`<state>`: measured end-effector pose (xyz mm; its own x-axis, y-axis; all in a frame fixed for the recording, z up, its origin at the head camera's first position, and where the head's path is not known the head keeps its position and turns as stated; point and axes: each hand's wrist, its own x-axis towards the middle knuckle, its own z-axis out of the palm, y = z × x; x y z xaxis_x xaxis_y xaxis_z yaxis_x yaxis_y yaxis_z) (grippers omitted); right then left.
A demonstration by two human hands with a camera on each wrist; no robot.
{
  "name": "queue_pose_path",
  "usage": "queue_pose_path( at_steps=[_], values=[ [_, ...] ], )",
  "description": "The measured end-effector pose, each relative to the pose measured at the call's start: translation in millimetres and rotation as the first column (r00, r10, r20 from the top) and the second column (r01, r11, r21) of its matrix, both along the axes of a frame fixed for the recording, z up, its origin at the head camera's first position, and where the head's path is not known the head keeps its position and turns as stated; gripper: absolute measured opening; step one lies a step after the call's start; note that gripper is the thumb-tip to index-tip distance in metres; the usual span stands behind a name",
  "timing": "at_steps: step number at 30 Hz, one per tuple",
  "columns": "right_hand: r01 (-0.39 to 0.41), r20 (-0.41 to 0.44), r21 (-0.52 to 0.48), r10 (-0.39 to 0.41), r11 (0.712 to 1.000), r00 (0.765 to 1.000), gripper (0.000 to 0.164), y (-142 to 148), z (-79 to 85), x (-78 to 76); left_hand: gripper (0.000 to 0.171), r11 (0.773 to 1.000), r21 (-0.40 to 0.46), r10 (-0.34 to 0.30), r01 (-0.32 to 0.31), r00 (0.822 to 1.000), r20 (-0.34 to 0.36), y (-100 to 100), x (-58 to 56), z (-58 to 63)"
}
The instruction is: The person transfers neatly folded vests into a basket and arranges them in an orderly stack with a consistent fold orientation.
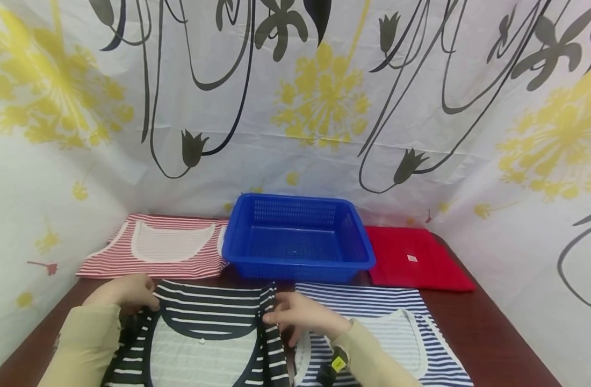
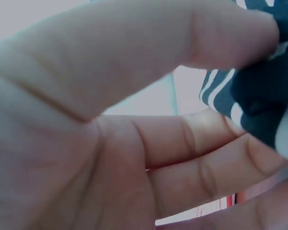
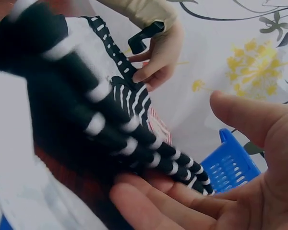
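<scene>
A black-and-white striped shirt (image 1: 206, 355) with a wide neckline and pale inside lies in front of me. My left hand (image 1: 123, 294) pinches its left shoulder, the thumb over the dark cloth and the fingers behind it in the left wrist view. Along the right edge of the shirt is my right hand (image 1: 307, 314). In the right wrist view, its fingers (image 3: 182, 206) lie under the striped fold while the thumb (image 3: 240, 112) stands apart from the cloth. A blue-and-white striped shirt (image 1: 368, 295) lies beneath and beside the right forearm.
A blue plastic basket (image 1: 295, 269) stands at the back of the dark table (image 1: 494, 333). Left of it lies a red-and-white striped shirt (image 1: 174, 269), right of it a folded red garment (image 1: 411, 242). Floral cloth (image 1: 295, 161) hangs behind and at both sides.
</scene>
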<state>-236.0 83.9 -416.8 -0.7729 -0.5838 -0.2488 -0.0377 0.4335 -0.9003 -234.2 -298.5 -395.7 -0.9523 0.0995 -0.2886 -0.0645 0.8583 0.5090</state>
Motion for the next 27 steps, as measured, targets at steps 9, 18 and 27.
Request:
queue_pose_path(
  at_steps=[9,18,27],
  values=[
    [-0.063,0.039,0.0,0.063,0.998,0.997,0.09,-0.4,-2.7,6.7,0.019,0.983,0.138,-0.13,0.125,0.991,0.031,-4.2,-3.3,4.5],
    [-0.054,-0.004,0.0,0.054,0.999,0.999,0.074,-4.1,-7.0,12.5,0.075,0.943,0.289,-0.206,0.165,0.972,0.116,-6.2,-3.6,7.9],
    [-0.04,-0.049,-0.009,0.039,0.999,0.998,0.075,-10.5,-8.5,16.9,0.094,0.934,0.303,-0.234,0.19,0.966,0.115,-8.2,-3.4,4.7]
  ],
)
